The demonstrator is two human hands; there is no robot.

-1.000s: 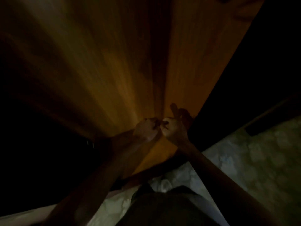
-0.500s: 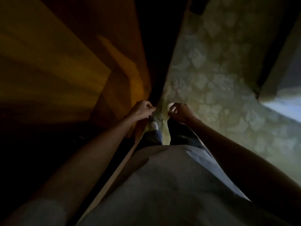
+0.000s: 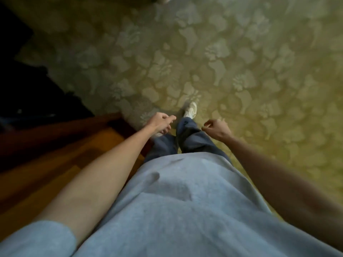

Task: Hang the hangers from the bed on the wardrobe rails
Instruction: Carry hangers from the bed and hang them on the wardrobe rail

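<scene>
View from a head-worn camera, looking straight down the person's own body at a bedroom floor. No hanger, bed or wardrobe rail shows anywhere, so which way the hangers lie from the hands, and how their long axes run, cannot be told.

At far left lies deep shadow, then an orange-brown wooden panel (image 3: 61, 154), probably the wardrobe's side or door, slanting from the lower left corner up toward the middle. Just right of its upper end hangs the left hand (image 3: 161, 121), fingers loosely extended and holding nothing. Below it are blue trouser legs (image 3: 187, 138) and one white shoe (image 3: 190, 109) stepping forward. Right of the legs is the right hand (image 3: 216, 129), fingers curled in a loose fist, also holding nothing. Neither hand is clearly nearer to anything.

A pale olive carpet (image 3: 250, 62) with a leafy pattern fills the rest, to the right edge. Likely the person is walking to fetch hangers.
</scene>
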